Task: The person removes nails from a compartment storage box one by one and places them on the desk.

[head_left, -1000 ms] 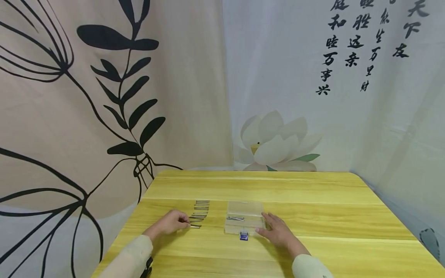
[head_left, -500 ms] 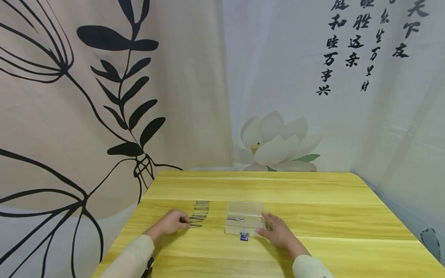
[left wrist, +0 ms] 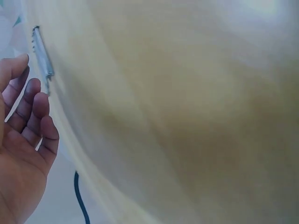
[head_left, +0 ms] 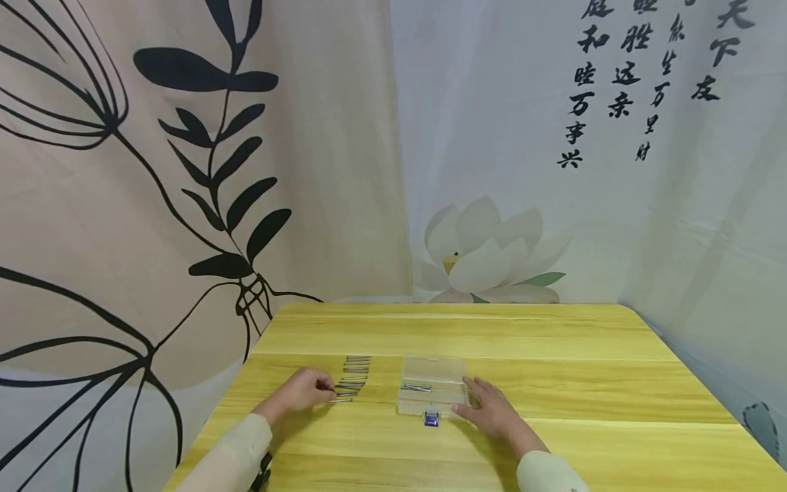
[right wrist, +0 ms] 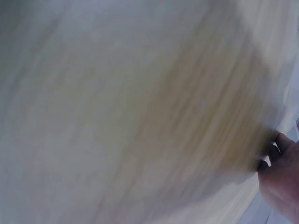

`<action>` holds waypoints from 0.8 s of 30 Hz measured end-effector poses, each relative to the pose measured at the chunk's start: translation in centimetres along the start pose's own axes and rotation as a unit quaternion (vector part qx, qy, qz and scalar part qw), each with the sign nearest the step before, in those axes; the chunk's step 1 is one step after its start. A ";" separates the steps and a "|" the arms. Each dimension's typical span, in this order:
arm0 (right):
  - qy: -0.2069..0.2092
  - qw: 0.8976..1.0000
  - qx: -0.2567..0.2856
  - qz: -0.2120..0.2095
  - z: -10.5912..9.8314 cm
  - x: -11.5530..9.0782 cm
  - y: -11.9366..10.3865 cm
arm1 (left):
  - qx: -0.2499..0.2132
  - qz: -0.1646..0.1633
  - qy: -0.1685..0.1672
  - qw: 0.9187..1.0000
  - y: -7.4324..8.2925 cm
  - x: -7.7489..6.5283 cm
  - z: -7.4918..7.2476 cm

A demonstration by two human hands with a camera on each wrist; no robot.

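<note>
Several thin silver nail-like pieces (head_left: 354, 370) lie side by side in a column on the table, left of a clear plastic box (head_left: 453, 395). My left hand (head_left: 305, 389) is at the left ends of the nearest pieces, fingers bent; the nearest piece (head_left: 341, 401) lies just below its fingertips. In the left wrist view a gap shows between thumb and fingers, and the metal pieces (left wrist: 43, 56) lie beyond. The box stands open, with a few metal pieces (head_left: 417, 387) inside and a blue latch (head_left: 432, 418) in front. My right hand (head_left: 490, 408) rests on its right side, fingers extended.
The yellow wood-grain table (head_left: 590, 383) has rounded far corners. Behind it hangs a printed curtain (head_left: 344, 171) with plants, a lotus and writing. A black object (head_left: 261, 471) shows beside the left sleeve at the near edge.
My left fingertips have come off the nearest nail-like piece and moved slightly away from me; that piece has shifted a little left. The right hand and box have stayed put.
</note>
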State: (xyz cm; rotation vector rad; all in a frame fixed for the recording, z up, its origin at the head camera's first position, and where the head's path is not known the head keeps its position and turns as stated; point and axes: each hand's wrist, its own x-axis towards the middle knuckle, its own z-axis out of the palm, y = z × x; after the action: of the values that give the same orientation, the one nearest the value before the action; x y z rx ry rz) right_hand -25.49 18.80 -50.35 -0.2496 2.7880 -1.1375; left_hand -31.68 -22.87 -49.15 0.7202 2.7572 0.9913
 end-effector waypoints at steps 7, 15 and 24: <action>0.002 1.000 0.000 0.000 0.0 0.0 0.1 | -0.019 -0.015 0.006 1.000 1.4 1.2 -0.2; 0.000 1.000 0.004 -0.001 0.0 0.0 -0.2 | -0.026 0.007 -0.008 1.000 3.8 3.3 0.2; 0.001 1.000 0.002 0.000 0.1 0.2 0.1 | -0.054 0.021 -0.030 0.998 6.9 6.2 2.1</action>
State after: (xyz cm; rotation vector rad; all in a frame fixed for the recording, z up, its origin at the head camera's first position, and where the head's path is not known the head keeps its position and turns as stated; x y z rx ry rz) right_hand -25.63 18.76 -50.47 -0.2463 2.7875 -1.1444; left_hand -33.84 -14.04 -46.18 0.7821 2.6239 1.0983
